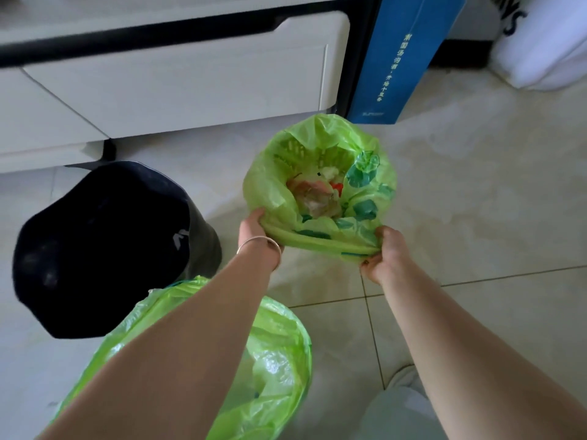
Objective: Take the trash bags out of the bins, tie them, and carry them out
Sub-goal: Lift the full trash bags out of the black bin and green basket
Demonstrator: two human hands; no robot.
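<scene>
While both arms reach forward and down over the tiled floor (476, 185), the scene runs from a dark bin (104, 249) at the left, standing by the white cabinet (178, 84), to a blue box (403, 58) and a white bag (546, 46) at the far right. Just below the dark bin, a second green bag (273, 360) sits under the left forearm, its mouth loose and open; whether it lines another bin cannot be told.

Further right, the left hand (254, 231) is curled shut on the near left rim of the green trash bag (320, 179), fingers wrapped over the plastic edge and thumb hidden beneath it. A thin bracelet (259, 242) circles that wrist. The left arm stretches straight out, palm turned down.

Between the hands the bag's rim is pulled into a taut rolled band. The bag stands on the floor in front of the cabinet, mouth open, with crumpled scraps (317, 195) showing inside; a lattice pattern shows through its far wall.

On the right, the right hand (386, 254) pinches the near right corner of the same rim, fingers folded tight into a fist around the bunched plastic, knuckles upward, wrist slightly bent. A grey trouser leg (400, 404) shows below the right forearm
</scene>
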